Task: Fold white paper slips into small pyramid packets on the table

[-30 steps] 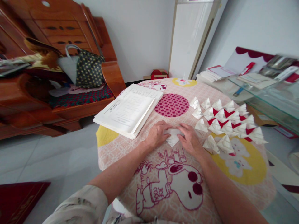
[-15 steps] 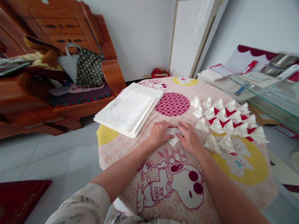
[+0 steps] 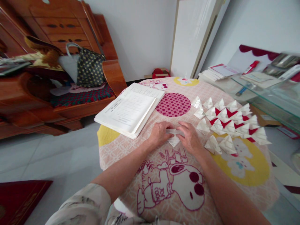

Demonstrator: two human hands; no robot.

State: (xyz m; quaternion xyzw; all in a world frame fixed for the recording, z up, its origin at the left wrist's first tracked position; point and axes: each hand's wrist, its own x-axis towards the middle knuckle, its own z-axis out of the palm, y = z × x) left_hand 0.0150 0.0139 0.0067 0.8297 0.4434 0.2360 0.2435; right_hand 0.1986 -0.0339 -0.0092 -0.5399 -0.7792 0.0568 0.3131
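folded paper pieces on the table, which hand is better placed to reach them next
Likely the right hand: the folded paper pieces lie just to its right. The left hand is farther off, nearer the paper stack. Both touch the small white paper.

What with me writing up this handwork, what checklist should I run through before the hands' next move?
1. Left hand at the left side of the small white folded paper with a downward point: ok.
2. Right hand at that paper's right side: ok.
3. Flat stack of white printed paper sheets apart from both hands: ok, it lies beyond the left hand.
4. Generous space between the right hand and the pointed white folded-paper pieces: not ok, the nearest stands close by.
5. Creases sharp on the small paper: cannot tell, fingers partly cover it.
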